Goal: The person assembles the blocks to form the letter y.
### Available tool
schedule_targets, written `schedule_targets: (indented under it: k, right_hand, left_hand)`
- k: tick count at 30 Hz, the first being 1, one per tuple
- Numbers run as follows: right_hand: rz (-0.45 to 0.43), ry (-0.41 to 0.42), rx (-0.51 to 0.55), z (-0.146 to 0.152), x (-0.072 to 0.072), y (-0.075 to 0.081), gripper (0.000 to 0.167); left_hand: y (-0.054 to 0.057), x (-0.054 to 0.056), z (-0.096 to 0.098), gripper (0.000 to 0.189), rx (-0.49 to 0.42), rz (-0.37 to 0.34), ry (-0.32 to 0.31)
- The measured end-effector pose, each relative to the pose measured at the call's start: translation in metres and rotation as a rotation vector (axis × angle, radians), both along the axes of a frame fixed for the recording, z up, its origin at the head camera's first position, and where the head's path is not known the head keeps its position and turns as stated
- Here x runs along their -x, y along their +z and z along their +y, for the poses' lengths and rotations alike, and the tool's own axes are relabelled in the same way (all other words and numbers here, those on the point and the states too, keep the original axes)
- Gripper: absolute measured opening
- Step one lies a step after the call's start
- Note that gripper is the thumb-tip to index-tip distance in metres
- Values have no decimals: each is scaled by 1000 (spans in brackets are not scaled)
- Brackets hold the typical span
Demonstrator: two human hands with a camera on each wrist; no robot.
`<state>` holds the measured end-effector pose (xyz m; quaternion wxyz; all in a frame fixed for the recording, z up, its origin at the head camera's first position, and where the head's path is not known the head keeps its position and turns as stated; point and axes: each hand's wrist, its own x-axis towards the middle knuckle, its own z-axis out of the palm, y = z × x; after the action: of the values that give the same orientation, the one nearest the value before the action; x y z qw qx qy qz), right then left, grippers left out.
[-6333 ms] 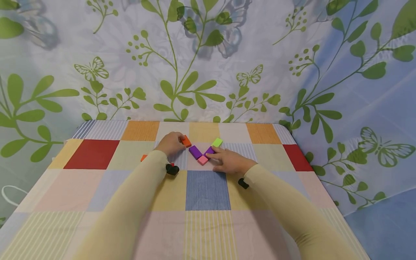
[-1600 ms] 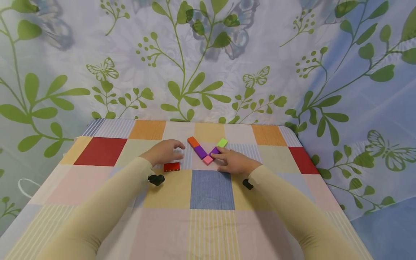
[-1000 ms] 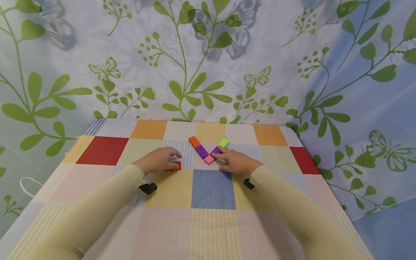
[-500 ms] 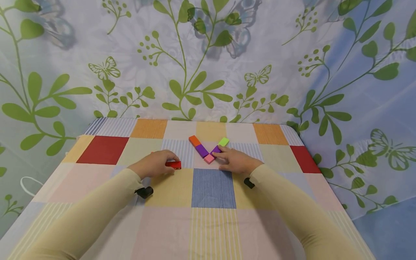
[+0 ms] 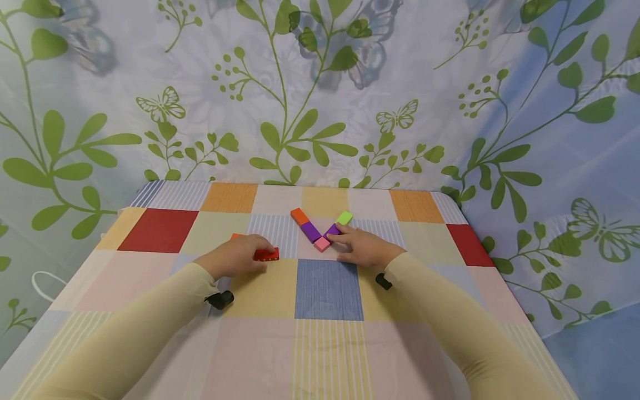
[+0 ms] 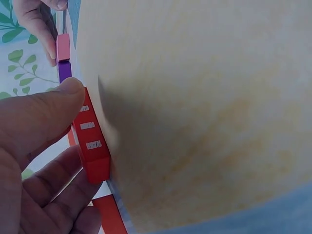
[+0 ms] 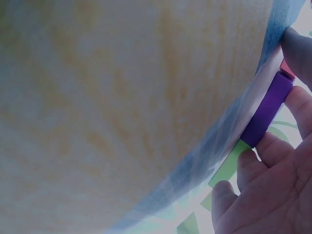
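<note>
My left hand (image 5: 236, 256) pinches a red block (image 6: 91, 141) between thumb and fingers, left of a V of coloured blocks. The red block has pale marks along its side and seems to be at the cloth. In the V, an orange block (image 5: 299, 216) meets a purple block (image 5: 310, 232), with a pink block (image 5: 322, 244) at the near point. The other arm is a second purple block (image 7: 267, 109) and a lime green block (image 5: 344, 218). My right hand (image 5: 367, 248) rests its fingers along that arm, partly covering the second purple block in the head view.
Another orange block (image 5: 236, 236) lies behind my left hand, mostly hidden. The blocks lie on a table with a patchwork cloth (image 5: 327, 289). A leaf-patterned curtain (image 5: 320, 161) hangs along the table's far edge.
My left hand has let go of the orange block, now against the first purple block, drawn back toward me and taken hold of the red block. My right hand stays at the V.
</note>
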<state>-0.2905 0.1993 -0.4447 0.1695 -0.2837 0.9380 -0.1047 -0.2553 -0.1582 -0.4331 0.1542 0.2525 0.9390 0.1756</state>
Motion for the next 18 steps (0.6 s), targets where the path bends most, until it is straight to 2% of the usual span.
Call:
schedule_targets:
  k: [10, 18]
  right_hand:
    - [14, 9, -13, -2, -3, 3, 71]
    - [11, 2, -9, -2, -3, 4, 71]
  left_hand:
    - [-2, -2, -5, 42, -9, 7, -11]
    - [-2, -5, -10, 41, -35, 8, -43]
